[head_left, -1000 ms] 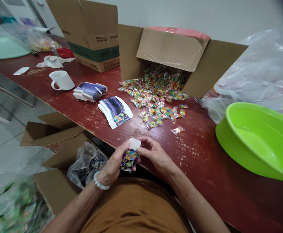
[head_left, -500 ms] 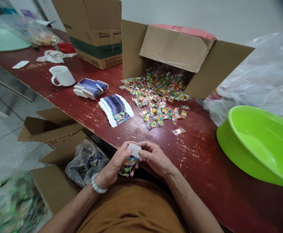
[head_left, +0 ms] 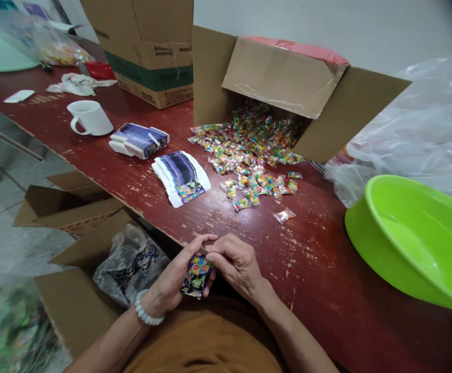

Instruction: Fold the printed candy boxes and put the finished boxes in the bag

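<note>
A small dark printed candy box (head_left: 197, 276) is held in front of my body at the table's edge. My left hand (head_left: 179, 272) wraps round its side, thumb along the top left. At the box's upper end, my right hand (head_left: 236, 261) pinches the top flap, which its fingers mostly hide. On the table beyond lies a fanned stack of flat printed cartons (head_left: 181, 177). Wrapped candies (head_left: 254, 155) spill toward me from a tipped cardboard box (head_left: 274, 75), and a single candy packet (head_left: 284, 215) lies nearest to my right hand.
A white mug (head_left: 90, 118) and more folded cartons (head_left: 139, 140) stand at left. A green basin (head_left: 404, 248) sits at right. Below the table's left edge, an opened carton (head_left: 74, 300) holds a plastic bag (head_left: 132, 264) of dark packets. A closed tall box (head_left: 148, 52) stands behind.
The candy box's white top flap was standing up in view; now it is folded down under my right fingers. Both hands have shifted slightly left and the right hand has closed over the box top.
</note>
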